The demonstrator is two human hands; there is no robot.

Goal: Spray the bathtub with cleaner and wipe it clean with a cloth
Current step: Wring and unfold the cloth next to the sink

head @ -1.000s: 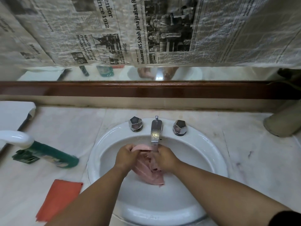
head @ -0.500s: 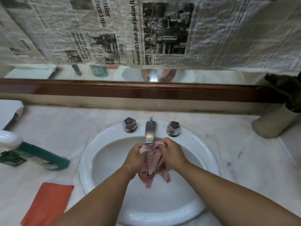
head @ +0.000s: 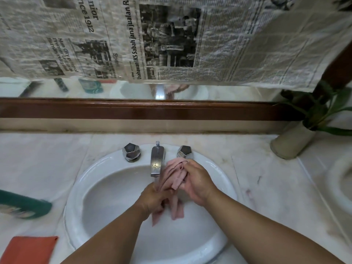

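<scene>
Both my hands hold a wet pink cloth (head: 174,175) over the white sink basin (head: 106,197), right below the chrome tap spout (head: 157,161). My left hand (head: 154,200) grips the cloth's lower part, with its ends hanging down into the basin. My right hand (head: 196,181) grips the bunched upper part, up beside the right tap knob (head: 185,151). A green cleaner bottle (head: 24,206) lies on its side on the marble counter at the far left, cut off by the frame edge.
An orange cloth (head: 28,249) lies flat on the counter at the lower left. The left tap knob (head: 131,151) stands behind the basin. A potted plant (head: 297,138) stands at the back right. Newspaper (head: 171,39) covers the mirror above a wooden ledge (head: 133,109).
My right hand has moved up and right with the bunched cloth toward the right knob, while my left hand has slid lower. The view has shifted right.
</scene>
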